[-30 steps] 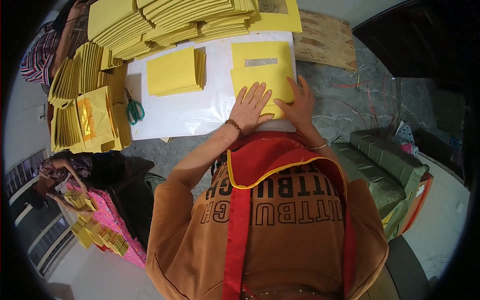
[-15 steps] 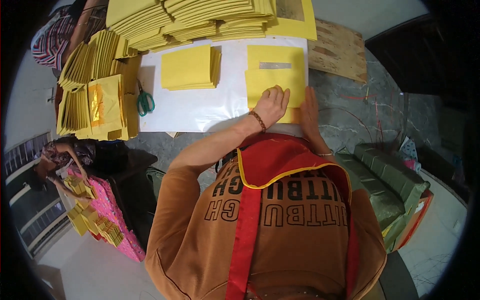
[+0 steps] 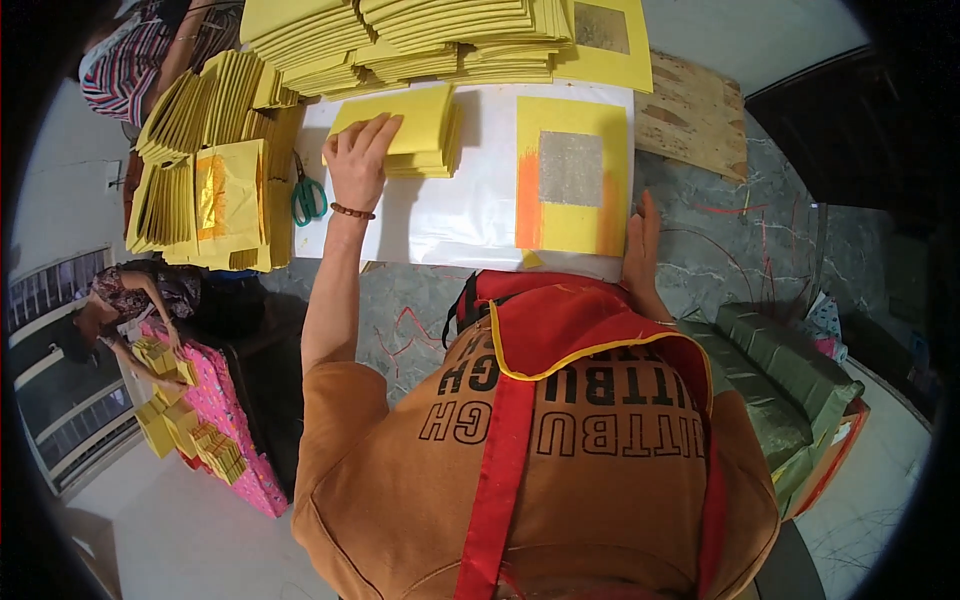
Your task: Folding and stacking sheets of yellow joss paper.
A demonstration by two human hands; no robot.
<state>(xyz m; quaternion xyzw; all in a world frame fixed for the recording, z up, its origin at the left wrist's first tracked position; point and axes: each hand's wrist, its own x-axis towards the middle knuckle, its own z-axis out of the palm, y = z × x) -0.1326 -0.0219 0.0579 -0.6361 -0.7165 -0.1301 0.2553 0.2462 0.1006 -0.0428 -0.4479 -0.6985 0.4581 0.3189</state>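
Upper centre of the frame, the left hand lies open on a small stack of yellow paper sheets. The right hand rests open, empty, beside a yellow sheet with a silver foil square on the white desk. It looks like sheet-picking; lifting one needs a fingertip pinch.

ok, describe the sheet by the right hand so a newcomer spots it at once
On the white sheet covering the table, look just left of the right hand. A single yellow sheet lies flat there; unlike the plain yellow stacks, it has a silver square and orange side bands.

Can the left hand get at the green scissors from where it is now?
Probably yes. The left hand rests on the small yellow paper stack, and the scissors lie just to its left on the white sheet, with nothing between them.
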